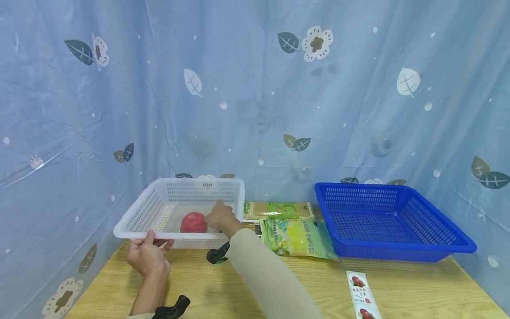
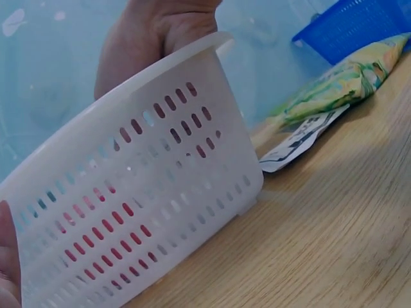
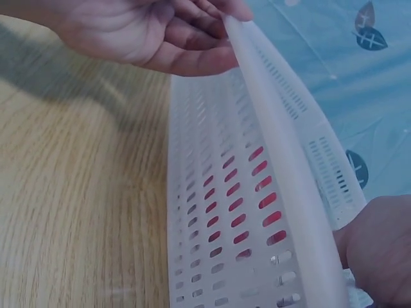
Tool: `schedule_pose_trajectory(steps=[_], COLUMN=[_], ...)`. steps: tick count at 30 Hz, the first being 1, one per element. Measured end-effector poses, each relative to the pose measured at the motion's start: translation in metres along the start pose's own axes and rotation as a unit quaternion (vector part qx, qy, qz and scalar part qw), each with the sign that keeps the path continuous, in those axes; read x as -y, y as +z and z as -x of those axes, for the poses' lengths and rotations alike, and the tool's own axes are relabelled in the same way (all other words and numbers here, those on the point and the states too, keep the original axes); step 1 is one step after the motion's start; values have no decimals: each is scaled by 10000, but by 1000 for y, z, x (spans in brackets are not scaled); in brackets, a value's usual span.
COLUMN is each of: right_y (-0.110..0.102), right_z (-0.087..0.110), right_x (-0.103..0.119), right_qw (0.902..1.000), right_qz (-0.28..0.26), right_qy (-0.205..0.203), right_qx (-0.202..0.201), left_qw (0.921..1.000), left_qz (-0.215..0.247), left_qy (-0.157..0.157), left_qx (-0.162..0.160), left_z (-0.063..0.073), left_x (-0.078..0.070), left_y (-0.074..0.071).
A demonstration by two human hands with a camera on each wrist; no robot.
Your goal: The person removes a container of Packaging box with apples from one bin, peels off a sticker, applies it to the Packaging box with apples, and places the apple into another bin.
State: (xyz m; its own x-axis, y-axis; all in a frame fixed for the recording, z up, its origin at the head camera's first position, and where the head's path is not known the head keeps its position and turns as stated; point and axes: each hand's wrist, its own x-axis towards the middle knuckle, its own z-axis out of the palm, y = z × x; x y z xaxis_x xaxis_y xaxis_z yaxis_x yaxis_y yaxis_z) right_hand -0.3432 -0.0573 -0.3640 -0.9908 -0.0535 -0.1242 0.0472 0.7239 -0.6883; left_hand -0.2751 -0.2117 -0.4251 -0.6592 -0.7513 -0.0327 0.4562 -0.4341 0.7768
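Observation:
In the head view, a white plastic basket point(image 1: 179, 235) with slotted walls stands at the left of the wooden table. My left hand point(image 1: 148, 256) holds its front rim, thumb on top and fingers beneath; the right wrist view shows this left hand point(image 3: 160, 35) at the rim too. A red apple point(image 1: 193, 222) lies inside, and its red shows through the slots in both wrist views. Over the right side of the basket reaches my right hand point(image 1: 223, 218), close beside the apple. Its fingertips are hidden, so whether they grip anything is unclear.
Right of the white basket lie a yellow-green plastic bag point(image 1: 299, 237) and a flat tan-and-green packet point(image 1: 279, 210). A blue basket point(image 1: 398, 247) stands at the right. Near the front lies a strip of apple stickers point(image 1: 361, 294). A blue patterned curtain point(image 1: 255, 88) hangs behind.

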Motion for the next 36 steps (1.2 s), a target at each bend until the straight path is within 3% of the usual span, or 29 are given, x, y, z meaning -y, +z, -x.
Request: schedule_pose_trajectory(steps=[4,7,10,21,36], right_y=[2,3,4,1,-6], right_z=[-6,-10,-11,-3,5], right_x=[-4,-5,-5,-3,0], right_qw=[9969,9857,9743,9712,9543], right_qz=[-761,-1651,-2216,-2330,-2871], right_qy=[-112,-211,-280,-509,-590], right_qx=[142,265,295,27,-585], left_qw=[10000,10000,10000,9998,9995], left_qz=[13,15,8,-14,124], left_qy=[-21,-13,-17,-179,-281], left_qx=[-21,-19,-1,-9,-17], left_z=[1,0,0,2,0], left_x=[1,1,0,-6,-7], left_y=[0,0,0,0,0])
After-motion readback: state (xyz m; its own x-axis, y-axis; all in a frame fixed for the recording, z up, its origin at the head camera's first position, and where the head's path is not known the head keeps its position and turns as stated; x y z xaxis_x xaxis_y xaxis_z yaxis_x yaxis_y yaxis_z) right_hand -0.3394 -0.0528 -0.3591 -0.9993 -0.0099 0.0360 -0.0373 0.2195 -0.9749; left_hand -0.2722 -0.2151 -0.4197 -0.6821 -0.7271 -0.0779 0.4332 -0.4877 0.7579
